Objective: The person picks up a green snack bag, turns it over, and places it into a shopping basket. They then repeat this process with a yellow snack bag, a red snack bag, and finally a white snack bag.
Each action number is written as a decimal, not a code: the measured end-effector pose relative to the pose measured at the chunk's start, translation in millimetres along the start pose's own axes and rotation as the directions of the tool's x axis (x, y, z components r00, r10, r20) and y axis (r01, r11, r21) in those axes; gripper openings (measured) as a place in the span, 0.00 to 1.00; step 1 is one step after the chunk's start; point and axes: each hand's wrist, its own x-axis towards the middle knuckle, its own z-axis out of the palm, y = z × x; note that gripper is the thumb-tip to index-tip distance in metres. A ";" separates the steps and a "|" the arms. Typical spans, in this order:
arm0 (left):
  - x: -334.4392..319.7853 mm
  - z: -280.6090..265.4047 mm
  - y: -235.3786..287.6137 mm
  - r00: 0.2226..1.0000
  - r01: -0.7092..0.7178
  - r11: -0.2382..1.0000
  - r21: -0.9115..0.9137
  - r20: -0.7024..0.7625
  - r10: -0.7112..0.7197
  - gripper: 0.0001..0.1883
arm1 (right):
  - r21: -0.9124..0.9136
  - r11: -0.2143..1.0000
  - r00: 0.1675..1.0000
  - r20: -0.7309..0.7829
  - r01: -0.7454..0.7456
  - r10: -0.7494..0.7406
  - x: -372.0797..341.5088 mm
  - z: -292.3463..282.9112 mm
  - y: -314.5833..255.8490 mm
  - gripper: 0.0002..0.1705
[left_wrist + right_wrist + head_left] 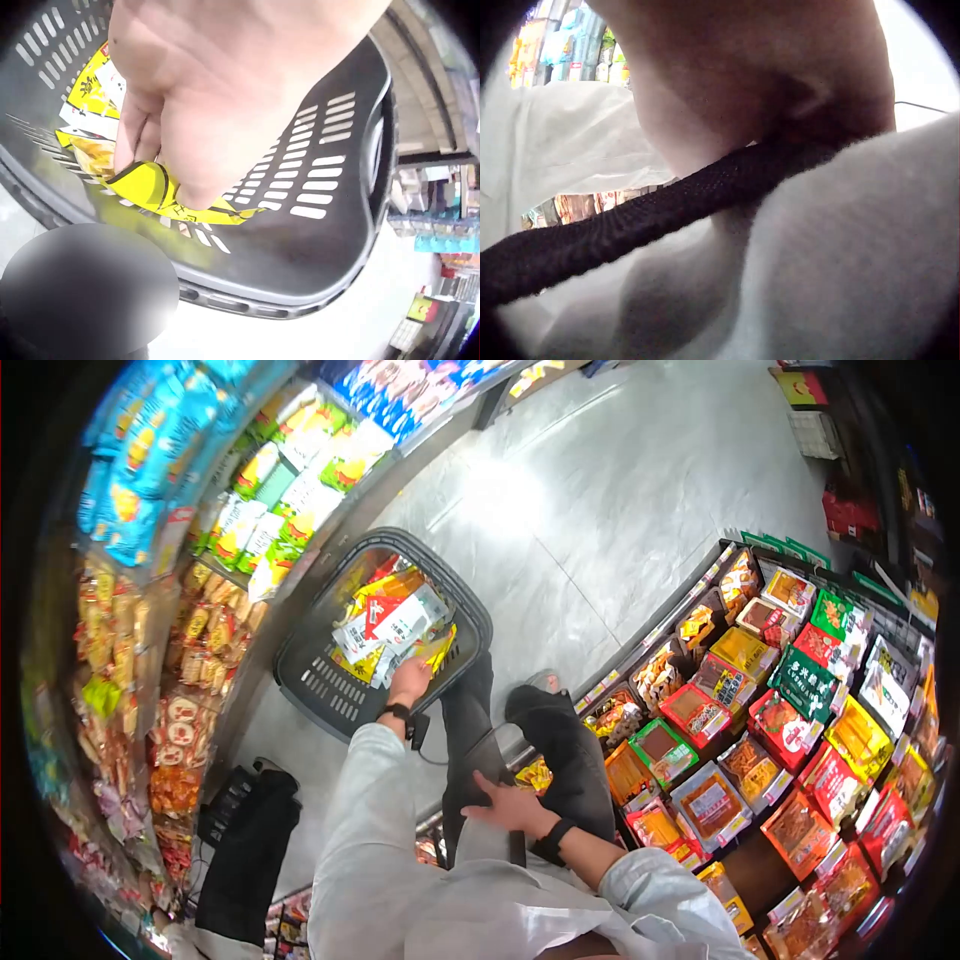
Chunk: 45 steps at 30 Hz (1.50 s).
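My left hand (408, 682) reaches down into a dark grey shopping basket (478, 592). In the left wrist view its thumb and fingers pinch a yellow snack packet (146, 184) with black edging, low inside the slotted basket. Beside it lie white, red and yellow packets (400, 622), partly overlapping one another. The left palm hides some of the packets in the wrist view. My right hand (512, 807) rests by my thigh with fingers apart, holding nothing. A black strap (705, 184) crosses the right wrist view, beneath the hand and over pale cloth.
Shelves of bagged snacks (290, 480) rise close on the left. To the right stands a low display of boxed foods (712, 805). Grey floor (570, 500) runs ahead between them. A black cloth-like item (245, 850) is at the lower left.
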 end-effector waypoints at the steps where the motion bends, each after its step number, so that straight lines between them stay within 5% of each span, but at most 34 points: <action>1: -15.6 -9.4 -3.9 1.000 -0.011 1.000 -0.023 -0.006 0.011 0.17 | 0.024 0.999 0.996 0.086 -0.029 0.027 -9.2 -13.0 -2.6 0.59; 3: -56.0 -22.7 -22.1 0.990 -0.133 0.968 -0.214 -0.078 0.119 0.16 | 0.057 0.995 0.997 0.025 0.078 -0.079 0.0 -2.8 33.3 0.62; 4: -70.2 -20.4 -37.1 0.977 -0.199 0.971 -0.133 -0.106 0.186 0.15 | 0.050 0.986 0.987 -0.046 0.159 -0.157 -1.0 16.4 52.2 0.63; 6: -162.1 -64.7 18.3 0.986 -0.135 0.933 -0.333 -0.142 0.091 0.14 | 0.039 0.996 0.986 0.142 0.085 -0.090 -18.5 -10.8 46.2 0.64; 7: -207.4 -83.9 53.9 0.989 -0.041 0.944 -0.327 -0.148 -0.009 0.16 | 0.021 0.994 0.987 0.114 0.110 -0.112 -22.6 -6.7 54.6 0.64; 9: -264.8 -94.2 98.9 0.937 -0.170 0.957 -0.235 -0.340 0.083 0.16 | 0.068 0.979 0.980 0.032 0.193 -0.195 -30.3 -1.9 70.8 0.62; 10: -295.6 -91.5 117.5 0.901 -0.215 0.959 -0.183 -0.415 0.123 0.17 | 0.051 0.961 0.962 0.000 0.271 -0.272 -41.5 -9.3 78.4 0.57; 13: -364.5 -89.1 201.2 0.851 -0.324 0.818 -0.476 -0.524 0.032 0.12 | -0.011 0.918 0.911 -0.121 0.397 -0.395 -110.8 -68.3 78.8 0.30; 16: -389.2 -73.5 264.0 0.831 -0.463 0.639 -0.614 -0.552 0.072 0.08 | 0.056 0.911 0.890 -0.247 0.408 -0.384 -148.6 -111.8 114.8 0.26; 19: -422.8 -52.8 344.2 0.833 -0.543 0.487 -0.684 -0.514 0.206 0.07 | 0.322 0.786 0.830 -0.392 0.527 -0.396 -173.0 -128.5 158.9 0.20; 21: -430.1 -46.9 385.9 0.826 -0.564 0.429 -0.706 -0.474 0.306 0.07 | 0.342 0.773 0.818 -0.441 0.534 -0.370 -186.5 -150.0 170.8 0.16; 24: -438.3 -52.9 431.5 0.808 -0.585 0.428 -0.689 -0.446 0.385 0.07 | 0.418 0.590 0.711 -0.540 0.691 -0.451 -208.1 -162.4 162.4 0.17; 29: -448.0 -93.8 461.4 0.812 -0.556 0.417 -0.719 -0.363 0.458 0.09 | 0.241 0.683 0.645 -0.631 0.690 -0.430 -244.3 -178.6 161.3 0.21; 31: -458.8 -105.1 489.3 0.843 -0.505 0.399 -0.766 -0.337 0.420 0.08 | 0.156 0.769 0.731 -0.471 0.619 -0.493 -244.2 -187.1 150.1 0.26; 32: -450.2 -109.5 494.5 0.845 -0.500 0.408 -0.764 -0.327 0.424 0.08 | 0.125 0.676 0.650 -0.445 0.726 -0.616 -219.1 -182.8 148.4 0.28; 35: -411.7 -134.1 505.7 0.802 -0.568 0.536 -0.624 -0.274 0.531 0.06 | 0.080 0.756 0.756 -0.175 0.650 -0.631 -230.7 -205.4 104.0 0.25; 36: -401.2 -147.3 515.0 0.777 -0.618 0.596 -0.512 -0.285 0.561 0.05 | -0.033 0.768 0.737 -0.258 0.640 -0.625 -225.9 -214.0 100.1 0.25; 39: -380.1 -182.2 536.7 0.649 -0.754 0.487 -0.440 -0.386 0.655 0.03 | -0.024 0.843 0.779 -0.369 0.537 -0.506 -223.4 -265.6 104.5 0.24; 41: -366.3 -210.9 540.9 0.643 -0.755 0.445 -0.482 -0.408 0.648 0.01 | 0.047 0.876 0.822 -0.373 0.480 -0.431 -245.5 -304.5 109.2 0.23; 44: -335.9 -240.3 554.0 0.617 -0.776 0.406 -0.484 -0.446 0.648 0.02 | 0.101 0.857 0.701 -0.627 0.505 -0.339 -272.9 -338.1 119.5 0.22; 45: -325.6 -246.3 559.8 0.625 -0.770 0.434 -0.467 -0.415 0.662 0.02 | 0.170 0.866 0.728 -0.628 0.471 -0.273 -280.9 -349.5 118.4 0.25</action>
